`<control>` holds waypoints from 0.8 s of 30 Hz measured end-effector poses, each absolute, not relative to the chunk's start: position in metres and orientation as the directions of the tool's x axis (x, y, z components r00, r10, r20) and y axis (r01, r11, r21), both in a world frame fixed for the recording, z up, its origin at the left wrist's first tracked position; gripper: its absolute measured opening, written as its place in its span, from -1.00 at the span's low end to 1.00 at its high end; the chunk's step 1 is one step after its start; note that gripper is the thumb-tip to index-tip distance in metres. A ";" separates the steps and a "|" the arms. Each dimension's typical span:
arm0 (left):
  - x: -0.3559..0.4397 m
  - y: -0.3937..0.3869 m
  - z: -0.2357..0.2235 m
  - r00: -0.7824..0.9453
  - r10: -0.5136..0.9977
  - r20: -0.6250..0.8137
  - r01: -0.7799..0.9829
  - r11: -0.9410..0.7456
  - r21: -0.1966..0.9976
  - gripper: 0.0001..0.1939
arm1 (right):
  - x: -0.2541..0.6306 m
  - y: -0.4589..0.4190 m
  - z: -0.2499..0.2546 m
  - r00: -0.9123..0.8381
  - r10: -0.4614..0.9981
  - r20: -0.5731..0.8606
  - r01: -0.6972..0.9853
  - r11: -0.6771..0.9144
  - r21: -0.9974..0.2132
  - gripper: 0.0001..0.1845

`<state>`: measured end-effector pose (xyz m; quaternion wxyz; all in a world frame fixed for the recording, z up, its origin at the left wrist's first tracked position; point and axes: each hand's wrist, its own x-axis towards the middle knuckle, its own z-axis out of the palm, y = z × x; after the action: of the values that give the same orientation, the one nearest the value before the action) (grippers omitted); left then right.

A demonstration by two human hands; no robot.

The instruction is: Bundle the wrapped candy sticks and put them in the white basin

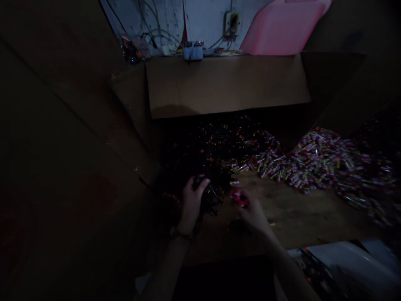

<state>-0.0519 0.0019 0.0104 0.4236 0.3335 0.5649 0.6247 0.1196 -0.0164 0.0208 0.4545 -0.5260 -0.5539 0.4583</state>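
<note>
My left hand [193, 200] is closed round a bunch of small dark stick-like pieces [210, 193] with shiny surfaces; their exact kind is lost in the dim light. Just right of it, my right hand [251, 212] grips a small cluster of red-and-white pieces [239, 198] between its fingers. The two hands are apart, low over the wooden table [282, 205]. Beyond my left hand spreads a heap of dark pieces [216, 146] with orange and yellow specks. Farther right lies a large pile of small pink-and-white tube-like pieces [316, 163] with yellow-green parts.
A cardboard box flap [225, 85] hangs over the back of the heap, with cardboard walls at both sides. Behind stand a pink plastic container [282, 27] and a small bluish jar [193, 51]. White plastic bags [347, 263] lie at the lower right.
</note>
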 end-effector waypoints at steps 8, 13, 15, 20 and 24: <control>-0.043 -0.010 0.016 -0.162 0.987 0.011 -0.166 -0.038 0.985 -0.58 | 0.067 -0.015 -0.010 0.025 0.996 -0.084 -0.021 -0.084 -0.996 -0.70; -0.055 -0.006 0.016 -0.266 0.963 -0.031 -0.077 0.011 0.997 -0.67 | 0.063 -0.014 -0.014 0.017 0.998 -0.064 -0.023 -0.064 -0.998 -0.70; -0.062 -0.004 0.017 -0.299 0.953 -0.051 -0.010 0.050 0.999 -0.66 | 0.073 -0.011 -0.008 0.019 0.998 -0.057 -0.015 -0.056 -0.998 -0.67; -0.070 -0.007 0.033 -0.143 0.990 0.014 0.252 0.023 0.968 -0.72 | 0.113 -0.005 0.030 -0.113 0.993 0.040 0.079 0.049 -0.996 -0.60; -0.064 -0.018 0.052 0.035 0.994 0.104 0.388 -0.109 0.915 -0.75 | 0.142 -0.003 0.057 -0.264 0.960 0.090 0.208 0.147 -0.967 -0.73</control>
<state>-0.0637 -0.0176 0.0516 0.3663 0.6193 0.5578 0.4137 0.1418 -0.0026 0.0567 0.4016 -0.4549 -0.6422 0.4683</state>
